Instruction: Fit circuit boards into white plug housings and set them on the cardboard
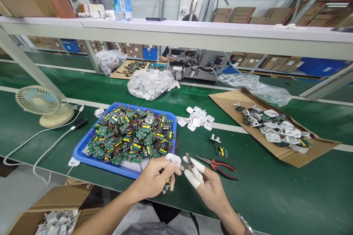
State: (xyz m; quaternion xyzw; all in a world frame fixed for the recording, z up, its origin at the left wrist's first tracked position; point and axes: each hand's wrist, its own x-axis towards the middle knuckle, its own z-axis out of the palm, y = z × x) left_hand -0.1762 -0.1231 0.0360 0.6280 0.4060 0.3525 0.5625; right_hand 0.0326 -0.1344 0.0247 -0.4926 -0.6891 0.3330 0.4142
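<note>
My left hand is closed on a white rounded-square plastic plug cover. Part of a green and yellow circuit board shows under its fingers. Close by on the right, my right hand, with white finger cots on several fingertips, pinches a slim dark piece with a reddish end; its kind is unclear. Red-and-black long-nose pliers lie on the bench beside that hand. Just behind them are a single circuit board and a white plug part, joined by a red wire.
A blue tray heaped with circuit boards stands at left, near a small fan. White covers lie mid-bench. Cardboard bearing assembled pieces is at right. A shelf crosses above; an open carton sits below left.
</note>
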